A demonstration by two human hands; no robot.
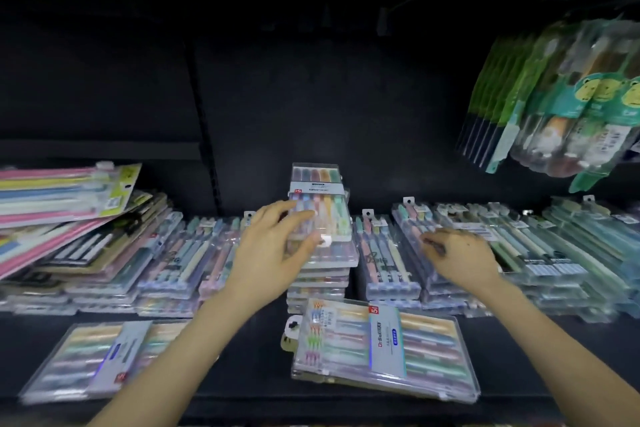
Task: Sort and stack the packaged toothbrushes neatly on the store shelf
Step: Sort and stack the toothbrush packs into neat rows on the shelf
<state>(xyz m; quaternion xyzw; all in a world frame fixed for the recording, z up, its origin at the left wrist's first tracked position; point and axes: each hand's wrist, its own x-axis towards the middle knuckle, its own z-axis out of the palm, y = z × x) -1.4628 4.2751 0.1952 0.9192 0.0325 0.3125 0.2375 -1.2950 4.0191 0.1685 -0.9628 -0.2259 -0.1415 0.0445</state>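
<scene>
Head view is smeared by motion around both hands, so their grips are hard to read. The left hand (277, 246) overlaps the near left corner of the top toothbrush pack (320, 215) on the middle stack (322, 274). Its fingers are spread and lightly bent over the clear case and its thumb is at the case's near edge, but I cannot tell whether it pinches the pack or only touches it. The right hand (460, 256) is seen from the back with its fingers curled down onto a pastel toothbrush pack (412, 229) just right of that stack. The fingertips are dark and blurred, so its hold cannot be told either. Both forearms reach in from the front edge of the black shelf (242, 374), and the right one is cut off at the picture's lower right. Between the arms, a five-brush pack with a red label (381, 350) lies flat and askew at the shelf's front edge. Another clear pack (97, 357) lies near the front left. Along the back run rows of pastel packs (194, 253), with more toward the right end (554, 253). A slanting heap of pink, yellow and blue packs (62, 194) leans at the left end. Green bear-printed packs (571, 107) hang above the right end, blurred.
</scene>
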